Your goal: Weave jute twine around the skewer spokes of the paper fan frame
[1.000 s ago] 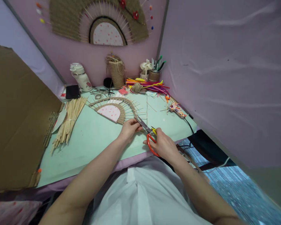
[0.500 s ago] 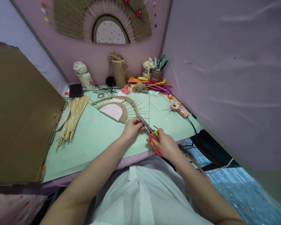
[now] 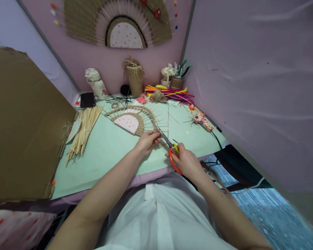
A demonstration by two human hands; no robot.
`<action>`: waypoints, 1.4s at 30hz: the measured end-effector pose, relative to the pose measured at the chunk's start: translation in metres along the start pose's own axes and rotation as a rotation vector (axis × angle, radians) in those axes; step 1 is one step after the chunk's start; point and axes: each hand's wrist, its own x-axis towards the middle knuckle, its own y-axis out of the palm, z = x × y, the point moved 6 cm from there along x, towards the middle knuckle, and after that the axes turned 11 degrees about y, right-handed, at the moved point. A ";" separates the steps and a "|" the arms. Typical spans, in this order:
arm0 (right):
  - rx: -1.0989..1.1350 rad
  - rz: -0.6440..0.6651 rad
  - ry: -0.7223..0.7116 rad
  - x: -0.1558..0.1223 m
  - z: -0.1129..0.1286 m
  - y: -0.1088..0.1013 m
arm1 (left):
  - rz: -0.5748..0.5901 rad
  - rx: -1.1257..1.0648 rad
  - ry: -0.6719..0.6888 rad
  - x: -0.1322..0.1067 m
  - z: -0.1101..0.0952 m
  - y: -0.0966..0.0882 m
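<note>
My right hand (image 3: 188,162) grips red-handled scissors (image 3: 170,148) whose blades point up-left toward the woven piece. My left hand (image 3: 147,140) is closed in a pinch at the near right edge of a half-round woven fan (image 3: 131,119) with a pink dotted centre, jute weaving and thin sticks fanning out. The scissor tips sit right beside my left fingertips, at the ends of those sticks. The fan lies flat on the mint green table (image 3: 106,152).
A bundle of bamboo sticks (image 3: 83,132) lies at left beside a large cardboard sheet (image 3: 21,125). At the back stand a white bottle (image 3: 96,83), a jute-wrapped jar (image 3: 134,77), a pen cup (image 3: 176,79) and coloured pipe cleaners (image 3: 172,93). A glue gun (image 3: 203,121) lies right.
Hands and scissors have stayed at the same spot on the fan's edge. The view has shifted slightly, so everything sits a little further right and higher.
</note>
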 end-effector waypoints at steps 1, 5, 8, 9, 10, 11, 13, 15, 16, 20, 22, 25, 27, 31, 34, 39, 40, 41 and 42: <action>0.006 0.003 0.001 0.000 0.000 0.000 | 0.005 -0.021 -0.015 0.001 0.001 0.000; 0.030 0.029 0.006 -0.002 -0.001 0.002 | 0.047 -0.085 -0.078 0.003 0.003 0.000; 0.037 0.030 0.006 -0.002 -0.002 0.002 | 0.075 -0.108 -0.108 0.003 0.004 0.001; 0.039 0.026 0.004 -0.002 -0.002 0.002 | 0.079 -0.109 -0.110 0.003 0.004 0.001; 0.042 0.022 0.002 -0.002 -0.003 0.002 | 0.081 -0.107 -0.109 0.003 0.004 0.001; 0.044 0.020 0.000 -0.001 -0.003 0.002 | 0.083 -0.102 -0.106 0.003 0.004 0.001; 0.048 0.021 -0.006 -0.001 -0.003 0.003 | 0.085 -0.089 -0.097 0.003 0.004 0.002; 0.050 0.023 -0.003 -0.001 -0.003 0.003 | 0.089 -0.075 -0.086 0.003 0.004 0.002; 0.049 0.026 0.004 -0.001 -0.004 0.003 | 0.092 -0.070 -0.080 0.003 0.004 0.002; 0.047 0.040 0.029 -0.001 -0.003 0.002 | 0.107 -0.059 -0.076 0.003 0.005 0.003; 0.059 0.044 0.024 -0.001 -0.002 0.002 | 0.110 -0.056 -0.082 0.003 0.006 0.003; 0.096 0.060 0.020 0.000 -0.002 0.002 | 0.111 -0.058 -0.093 0.004 0.006 0.003; 0.128 0.073 0.015 0.000 -0.002 0.003 | 0.109 -0.069 -0.104 0.003 0.006 0.004; 0.162 0.088 -0.001 0.000 -0.002 0.001 | 0.106 -0.114 -0.108 0.001 0.005 0.004; 0.213 0.114 -0.011 0.001 -0.003 -0.001 | 0.109 -0.133 -0.103 0.001 0.004 0.005; 0.303 0.177 -0.015 0.007 -0.010 -0.003 | 0.134 -0.123 -0.101 0.002 0.004 0.005; 0.324 0.198 -0.020 0.008 -0.011 -0.002 | 0.142 -0.121 -0.098 0.002 0.003 0.005; 0.342 0.218 -0.026 0.009 -0.012 -0.002 | 0.148 -0.120 -0.095 0.002 0.003 0.005; 0.352 0.229 -0.026 0.009 -0.013 -0.002 | 0.151 -0.118 -0.095 0.002 0.003 0.005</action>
